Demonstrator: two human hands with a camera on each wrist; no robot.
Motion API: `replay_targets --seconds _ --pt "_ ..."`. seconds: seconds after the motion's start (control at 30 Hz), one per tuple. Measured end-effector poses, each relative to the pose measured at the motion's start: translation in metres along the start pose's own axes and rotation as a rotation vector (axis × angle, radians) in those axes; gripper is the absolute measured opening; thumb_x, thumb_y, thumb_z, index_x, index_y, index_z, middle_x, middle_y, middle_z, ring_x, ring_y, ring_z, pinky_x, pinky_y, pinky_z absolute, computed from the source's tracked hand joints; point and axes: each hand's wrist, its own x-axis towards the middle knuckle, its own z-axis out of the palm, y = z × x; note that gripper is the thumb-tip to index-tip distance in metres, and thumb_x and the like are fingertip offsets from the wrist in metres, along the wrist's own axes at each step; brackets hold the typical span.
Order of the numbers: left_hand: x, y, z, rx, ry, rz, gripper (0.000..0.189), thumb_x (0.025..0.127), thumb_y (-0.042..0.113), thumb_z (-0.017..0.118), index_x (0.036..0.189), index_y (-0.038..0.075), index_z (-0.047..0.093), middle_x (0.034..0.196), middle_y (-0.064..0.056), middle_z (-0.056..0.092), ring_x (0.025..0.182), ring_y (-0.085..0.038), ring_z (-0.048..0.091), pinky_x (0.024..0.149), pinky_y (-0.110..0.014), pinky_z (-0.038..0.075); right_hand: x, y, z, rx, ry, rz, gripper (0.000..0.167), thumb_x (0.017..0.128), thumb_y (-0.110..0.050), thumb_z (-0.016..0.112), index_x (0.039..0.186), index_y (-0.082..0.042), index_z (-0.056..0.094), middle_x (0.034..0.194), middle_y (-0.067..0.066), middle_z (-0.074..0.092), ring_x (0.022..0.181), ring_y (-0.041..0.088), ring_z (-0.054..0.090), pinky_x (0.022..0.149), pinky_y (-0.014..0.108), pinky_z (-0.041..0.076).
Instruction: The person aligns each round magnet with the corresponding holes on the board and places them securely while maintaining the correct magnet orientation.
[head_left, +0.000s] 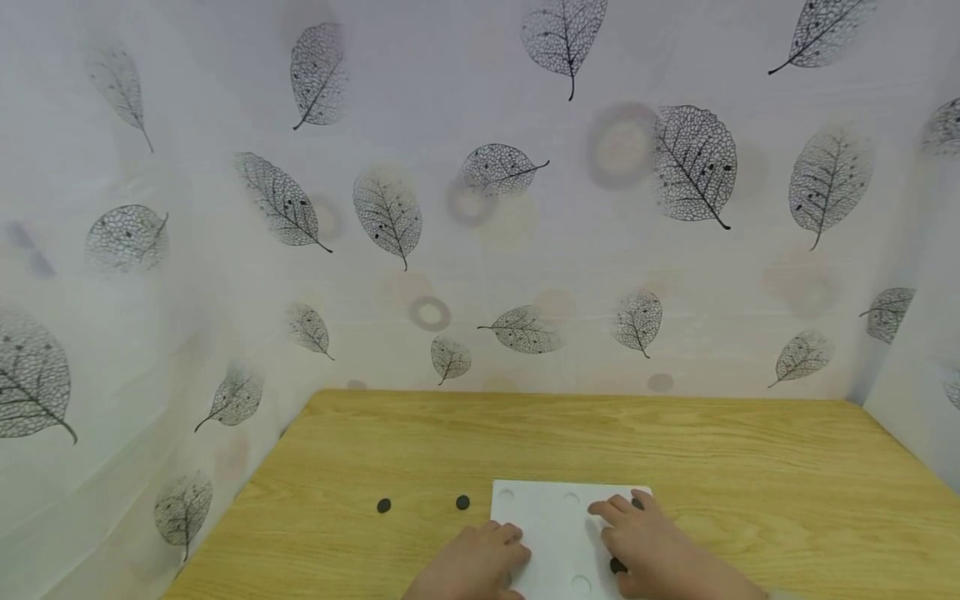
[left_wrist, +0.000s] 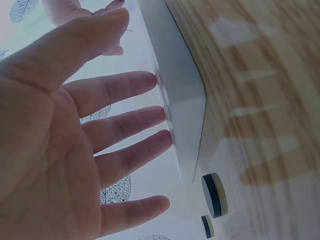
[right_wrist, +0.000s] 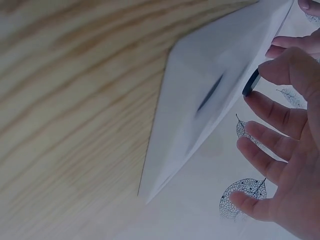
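A white board (head_left: 551, 533) with round recesses lies on the wooden table. My right hand (head_left: 648, 542) is over its right side and pinches a small black disc (right_wrist: 251, 82) between thumb and forefinger, just above the surface; the other fingers are spread. Another black disc (head_left: 637, 503) sits at the board's far right corner, partly covered by that hand. On the left side of the board my left hand (head_left: 476, 562) rests its fingertips on the near-left part, fingers extended and apart in the left wrist view.
Two more black discs lie on the table left of the board, one nearer (head_left: 462, 502) and one farther out (head_left: 384, 505). Bare recesses (head_left: 572, 499) show in the board. A pale leaf-print curtain (head_left: 480, 275) surrounds the table (head_left: 735, 450) at the back and sides.
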Motion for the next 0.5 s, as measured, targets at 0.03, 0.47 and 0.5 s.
replay_targets --seconds 0.03,0.47,0.5 --pt "0.0 -0.0003 0.0001 -0.003 -0.001 0.001 0.037 0.075 0.046 0.063 0.106 0.025 0.061 0.111 0.01 0.053 0.1 -0.009 0.049 0.079 -0.029 0.043 0.0 -0.0008 -0.0003 -0.005 0.008 -0.006 0.016 0.063 -0.021 0.072 0.058 -0.019 0.057 0.109 0.003 0.053 0.097 0.022 0.046 0.078 0.051 0.035" --pt "-0.0003 -0.0009 -0.0011 -0.017 -0.02 -0.001 0.038 0.076 0.046 0.061 0.108 0.025 0.06 0.111 0.01 0.052 0.1 -0.01 0.049 0.079 -0.029 0.043 0.0014 -0.0073 0.0006 -0.042 0.083 -0.063 0.02 0.059 -0.019 0.072 0.054 -0.017 0.052 0.108 0.003 0.053 0.099 0.022 0.046 0.079 0.055 0.035" --pt "-0.0003 -0.0009 -0.0011 -0.02 -0.021 -0.003 0.038 0.076 0.046 0.062 0.108 0.025 0.06 0.112 0.01 0.052 0.101 -0.01 0.049 0.079 -0.029 0.043 0.0014 -0.0076 0.0004 -0.046 0.087 -0.068 0.02 0.059 -0.019 0.072 0.054 -0.017 0.052 0.108 0.003 0.053 0.099 0.022 0.046 0.078 0.055 0.035"
